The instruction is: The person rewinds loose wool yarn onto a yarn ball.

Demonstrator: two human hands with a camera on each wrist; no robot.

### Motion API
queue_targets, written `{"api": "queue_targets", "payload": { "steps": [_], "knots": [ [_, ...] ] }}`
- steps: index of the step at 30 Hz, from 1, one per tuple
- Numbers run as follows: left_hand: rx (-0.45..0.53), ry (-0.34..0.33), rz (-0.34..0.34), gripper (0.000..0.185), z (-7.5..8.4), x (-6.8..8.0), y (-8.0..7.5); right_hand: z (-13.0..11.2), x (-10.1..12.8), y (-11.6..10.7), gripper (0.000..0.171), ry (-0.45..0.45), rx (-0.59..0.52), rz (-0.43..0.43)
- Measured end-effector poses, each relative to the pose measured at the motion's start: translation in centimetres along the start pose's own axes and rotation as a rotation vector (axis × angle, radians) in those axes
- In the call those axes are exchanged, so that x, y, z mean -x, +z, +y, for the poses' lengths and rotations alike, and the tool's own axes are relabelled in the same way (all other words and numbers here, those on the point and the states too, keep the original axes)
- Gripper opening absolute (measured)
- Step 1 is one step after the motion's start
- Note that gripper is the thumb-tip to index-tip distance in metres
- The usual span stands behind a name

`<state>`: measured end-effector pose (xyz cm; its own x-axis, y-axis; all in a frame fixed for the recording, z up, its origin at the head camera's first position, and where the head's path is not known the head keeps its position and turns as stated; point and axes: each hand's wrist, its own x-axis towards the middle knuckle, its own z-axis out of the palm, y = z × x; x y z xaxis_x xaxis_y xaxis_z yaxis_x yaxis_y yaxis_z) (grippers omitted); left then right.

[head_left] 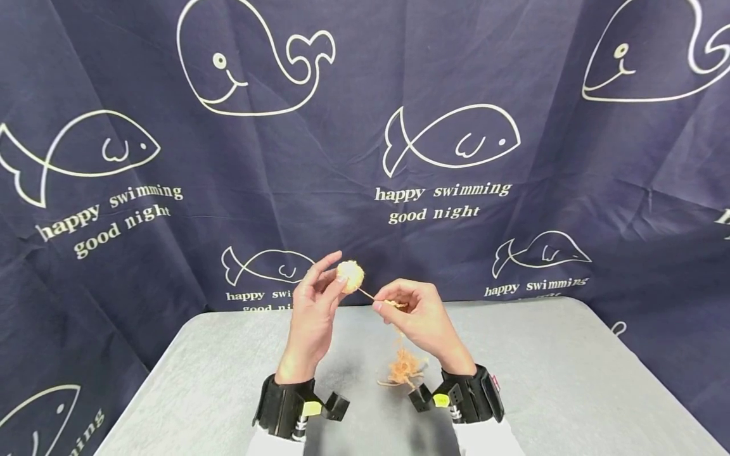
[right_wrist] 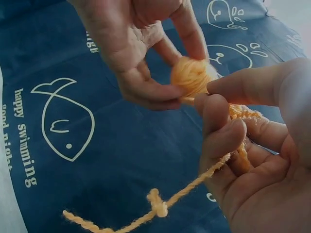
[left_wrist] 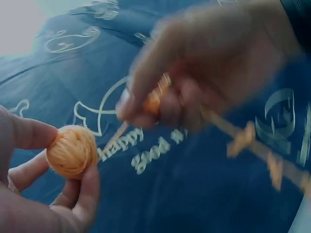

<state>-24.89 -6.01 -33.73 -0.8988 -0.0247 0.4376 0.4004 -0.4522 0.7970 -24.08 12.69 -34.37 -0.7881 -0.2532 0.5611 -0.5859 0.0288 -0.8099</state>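
Note:
My left hand [head_left: 312, 310] holds a small ball of yellow-orange yarn [left_wrist: 73, 151] between thumb and fingertips, raised above the far edge of the table. To its right, my right hand [head_left: 419, 313] pinches the yarn strand [head_left: 367, 293] that runs taut from the ball. More yarn is bunched inside the right hand's curled fingers [right_wrist: 228, 131]. From that hand a knotted length of yarn [right_wrist: 187, 189] hangs down. In the left wrist view the right hand is blurred.
Below the hands a loose tangle of orange yarn [head_left: 405, 367] lies on the grey table [head_left: 228, 367]. Behind the table hangs a dark blue cloth [head_left: 353, 158] printed with whales, fish and words. Each wrist wears a black strap with a small camera [head_left: 335, 405].

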Motion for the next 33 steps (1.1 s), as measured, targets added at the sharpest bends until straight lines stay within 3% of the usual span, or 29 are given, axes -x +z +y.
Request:
{"api": "queue_targets", "payload": {
  "steps": [3,5,7,11,16,22,26,33],
  "knots": [
    [-0.211,0.108,0.028,0.033,-0.3,-0.1,-0.2,-0.2,0.1,-0.1,0.005,-0.005,0.011,0.010],
    [-0.301,0.158,0.048,0.030,-0.6,-0.1,-0.3,-0.4,0.1,-0.1,0.006,-0.008,0.021,0.019],
    [-0.343,0.180,0.061,0.030,-0.7,-0.1,-0.3,-0.6,0.1,-0.1,0.007,-0.007,0.033,0.026],
    [-0.355,0.162,0.078,0.029,-0.8,-0.1,-0.3,-0.9,0.1,-0.3,0.008,0.007,0.054,0.020],
    [-0.276,0.190,0.150,0.031,-0.5,-0.3,-0.4,-0.1,0.1,-1.6,0.008,0.053,0.134,-0.069],
    [-0.132,0.346,0.290,0.035,0.4,-0.8,-1.8,3.0,0.7,-5.7,0.007,0.202,0.249,-0.192],
    [-0.067,0.421,0.384,0.034,1.2,-1.3,-3.4,4.8,1.8,-9.0,0.009,0.343,0.393,-0.156],
    [0.051,0.464,0.462,0.035,2.2,-1.8,-5.0,6.0,3.8,-12.4,0.015,0.575,0.618,-0.066]
  ]
}}
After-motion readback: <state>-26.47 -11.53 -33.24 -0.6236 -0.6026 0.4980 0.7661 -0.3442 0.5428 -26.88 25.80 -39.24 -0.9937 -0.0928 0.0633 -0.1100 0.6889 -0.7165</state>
